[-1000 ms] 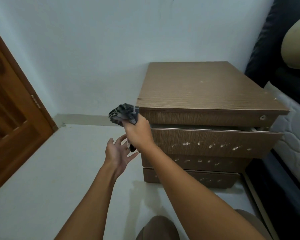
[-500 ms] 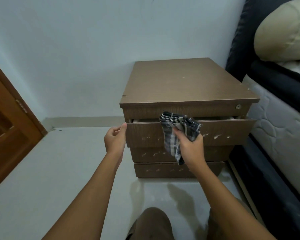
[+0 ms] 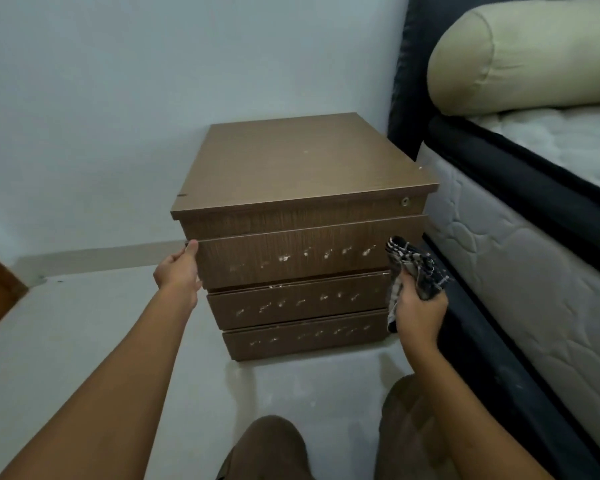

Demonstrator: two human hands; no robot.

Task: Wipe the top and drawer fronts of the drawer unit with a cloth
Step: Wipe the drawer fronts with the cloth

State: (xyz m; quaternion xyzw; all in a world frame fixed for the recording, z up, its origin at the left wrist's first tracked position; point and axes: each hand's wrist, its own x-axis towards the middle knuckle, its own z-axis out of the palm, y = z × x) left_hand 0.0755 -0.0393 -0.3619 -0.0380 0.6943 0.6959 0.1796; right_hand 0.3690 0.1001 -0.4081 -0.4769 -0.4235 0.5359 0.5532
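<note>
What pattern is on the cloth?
Dark and white checks, on the cloth the right hand grips; head view.

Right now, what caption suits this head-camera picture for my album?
Left hand gripping the top drawer, right hand holding a checked cloth by the drawer unit.

The drawer unit [image 3: 302, 168] stands before the wall [image 3: 153, 81], with the bed [image 3: 499, 258] just right of it and a bolster [image 3: 520, 53] on the bed. The left hand [image 3: 179, 271] is at the left edge of the top drawer [image 3: 291, 258]; the cloth [image 3: 420, 271], in the right hand [image 3: 418, 311], is at its right edge.
</note>
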